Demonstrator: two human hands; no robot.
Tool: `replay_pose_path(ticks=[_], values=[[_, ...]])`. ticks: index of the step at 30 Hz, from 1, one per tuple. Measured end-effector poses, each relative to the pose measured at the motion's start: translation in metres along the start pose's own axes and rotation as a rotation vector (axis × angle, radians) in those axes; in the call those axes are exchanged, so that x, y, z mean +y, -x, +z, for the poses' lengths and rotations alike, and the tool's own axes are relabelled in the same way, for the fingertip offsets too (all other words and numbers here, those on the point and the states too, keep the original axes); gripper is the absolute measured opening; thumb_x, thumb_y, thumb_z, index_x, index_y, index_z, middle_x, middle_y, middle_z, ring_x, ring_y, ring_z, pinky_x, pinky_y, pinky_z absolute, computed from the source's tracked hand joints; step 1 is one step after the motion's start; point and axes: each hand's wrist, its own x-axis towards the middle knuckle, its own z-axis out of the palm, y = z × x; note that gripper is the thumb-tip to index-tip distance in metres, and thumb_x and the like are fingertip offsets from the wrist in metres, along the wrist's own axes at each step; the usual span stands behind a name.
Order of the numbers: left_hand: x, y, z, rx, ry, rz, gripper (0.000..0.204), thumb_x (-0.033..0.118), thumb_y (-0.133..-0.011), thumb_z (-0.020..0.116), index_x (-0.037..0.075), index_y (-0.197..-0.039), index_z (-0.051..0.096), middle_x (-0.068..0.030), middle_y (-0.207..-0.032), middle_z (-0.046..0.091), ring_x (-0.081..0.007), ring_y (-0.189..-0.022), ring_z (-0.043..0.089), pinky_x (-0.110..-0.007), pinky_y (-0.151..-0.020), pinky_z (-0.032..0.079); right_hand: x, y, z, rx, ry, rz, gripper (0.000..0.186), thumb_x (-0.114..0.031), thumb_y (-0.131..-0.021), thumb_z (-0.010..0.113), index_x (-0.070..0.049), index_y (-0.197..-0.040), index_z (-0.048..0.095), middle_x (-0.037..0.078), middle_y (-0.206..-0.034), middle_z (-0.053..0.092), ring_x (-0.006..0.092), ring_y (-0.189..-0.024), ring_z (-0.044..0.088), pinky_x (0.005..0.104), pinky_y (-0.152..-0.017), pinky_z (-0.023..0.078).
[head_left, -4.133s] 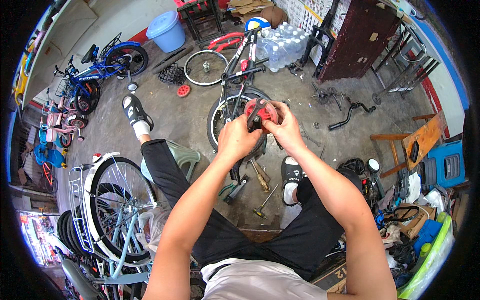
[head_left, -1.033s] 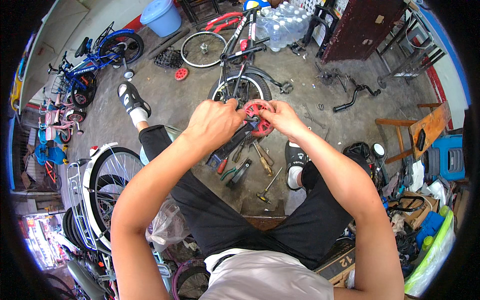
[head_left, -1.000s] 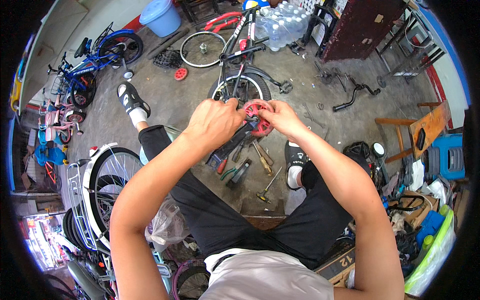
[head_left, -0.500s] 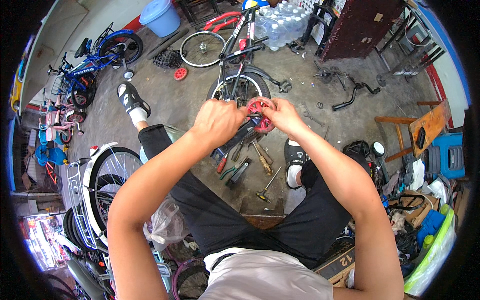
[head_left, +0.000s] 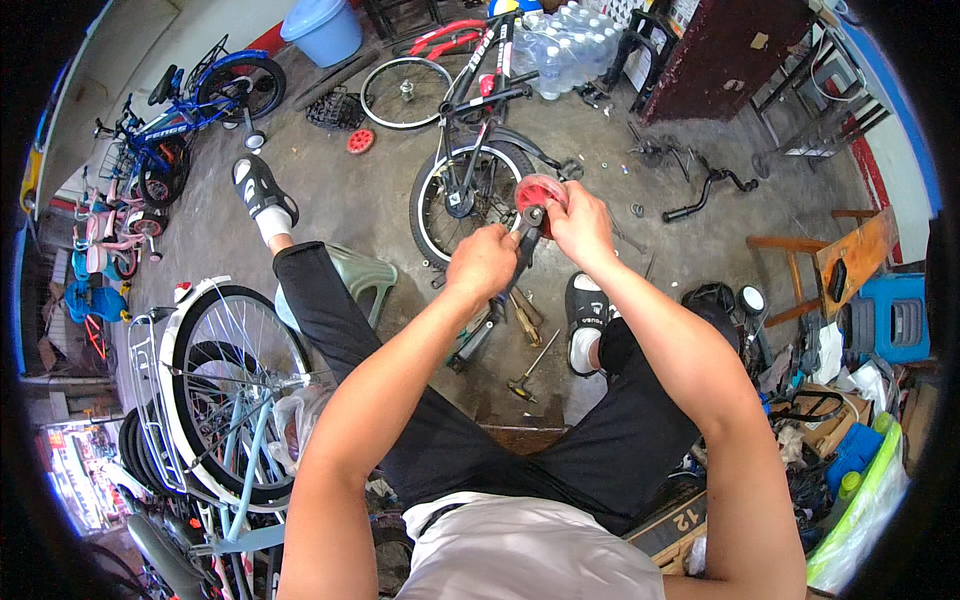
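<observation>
Red wheel (head_left: 541, 189) clamped in my right hand (head_left: 583, 226), just beyond and to the right of my left hand (head_left: 483, 262).
My right thumb and fingers grip its right-hand side; my left hand is curled round a dark bar (head_left: 524, 256) whose rounded metal end sits at the wheel's middle. A spoked bicycle wheel (head_left: 459, 200) stands just beyond my left hand, and a T-handled tool (head_left: 521, 389) with a yellow-and-black grip lies nearer me, below both hands.

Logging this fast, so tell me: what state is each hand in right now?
Left hand: closed, at the dark bar; exactly what it grips is hidden.
Right hand: closed, holding the red wheel.
</observation>
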Motion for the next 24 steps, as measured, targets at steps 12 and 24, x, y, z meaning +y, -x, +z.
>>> replay_pose_path(ticks=[12, 24], values=[[0.013, 0.015, 0.022, 0.462, 0.170, 0.079, 0.062, 0.033, -0.078, 0.086, 0.000, -0.125, 0.062, -0.0266, -0.111, 0.074, -0.0417, -0.106, 0.073, -0.048, -0.092, 0.055, -0.016, 0.001, -0.002, 0.036, -0.059, -0.036, 0.029, -0.029, -0.095, 0.067, -0.002, -0.107, 0.064, 0.025, -0.096, 0.073, 0.0467, -0.094, 0.071, 0.0554, -0.079, 0.053], [-0.025, 0.004, 0.003, 0.431, 0.244, 0.140, 0.040, 0.022, -0.088, 0.082, -0.001, -0.116, 0.066, -0.0190, -0.094, 0.076, -0.0271, -0.085, 0.074, -0.039, -0.079, 0.056, -0.027, 0.001, -0.026, -0.496, -0.802, 0.055, 0.061, -0.016, -0.090, 0.063, 0.005, -0.147, 0.055, 0.020, -0.143, 0.065, 0.0242, -0.126, 0.067, 0.0385, -0.096, 0.056]])
